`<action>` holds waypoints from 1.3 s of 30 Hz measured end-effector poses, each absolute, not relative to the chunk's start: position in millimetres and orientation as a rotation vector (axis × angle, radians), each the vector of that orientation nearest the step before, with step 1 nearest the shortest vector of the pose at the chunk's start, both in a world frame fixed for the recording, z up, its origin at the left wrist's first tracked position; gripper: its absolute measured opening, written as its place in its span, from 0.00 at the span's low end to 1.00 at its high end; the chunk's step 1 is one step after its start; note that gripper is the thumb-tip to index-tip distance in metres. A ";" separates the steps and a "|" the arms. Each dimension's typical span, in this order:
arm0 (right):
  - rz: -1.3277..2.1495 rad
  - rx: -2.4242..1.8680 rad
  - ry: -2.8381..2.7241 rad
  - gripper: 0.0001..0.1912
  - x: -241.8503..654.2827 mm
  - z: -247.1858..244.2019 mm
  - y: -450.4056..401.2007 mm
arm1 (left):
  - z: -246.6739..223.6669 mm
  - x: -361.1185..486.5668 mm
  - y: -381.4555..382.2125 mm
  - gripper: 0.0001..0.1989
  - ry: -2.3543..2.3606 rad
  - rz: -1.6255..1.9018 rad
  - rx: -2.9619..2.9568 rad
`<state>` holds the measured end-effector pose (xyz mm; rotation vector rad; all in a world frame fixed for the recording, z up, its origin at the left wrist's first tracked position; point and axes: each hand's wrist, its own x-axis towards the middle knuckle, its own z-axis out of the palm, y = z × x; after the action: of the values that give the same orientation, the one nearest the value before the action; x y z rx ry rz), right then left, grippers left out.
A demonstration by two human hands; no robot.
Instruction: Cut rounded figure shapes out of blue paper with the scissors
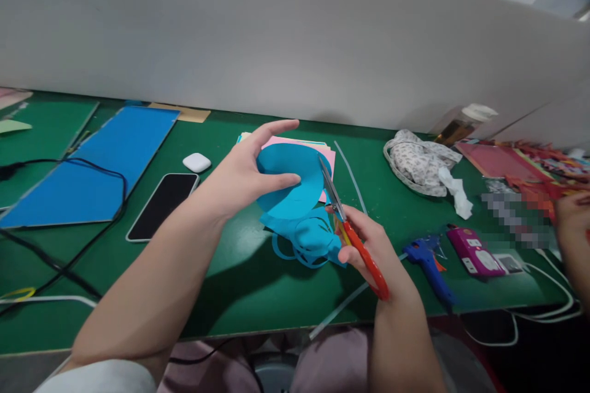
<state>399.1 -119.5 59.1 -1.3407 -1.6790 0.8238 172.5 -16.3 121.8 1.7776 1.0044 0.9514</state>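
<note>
My left hand holds a round piece of blue paper, its thumb lying on top and a finger stretched past the far edge. In my right hand are red-handled scissors, pointing up and left, with the blades at the right edge of the blue paper. Curled blue paper strips lie on the table below the round piece. Behind it is a stack of coloured sheets with a pink one showing.
On the green table are a phone, a white case, a blue board, a blue glue gun, a purple device and patterned cloth. Another person's hand shows at the right edge.
</note>
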 end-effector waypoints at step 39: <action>0.779 -1.440 -1.858 0.47 415.3 71.4 -123.4 | 119.5 169.2 -11.1 0.36 0.990 0.848 1.932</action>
<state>415.3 -123.4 71.4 -1.4402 -1.8578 0.7792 169.2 -11.1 119.5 1.9316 0.9901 0.8484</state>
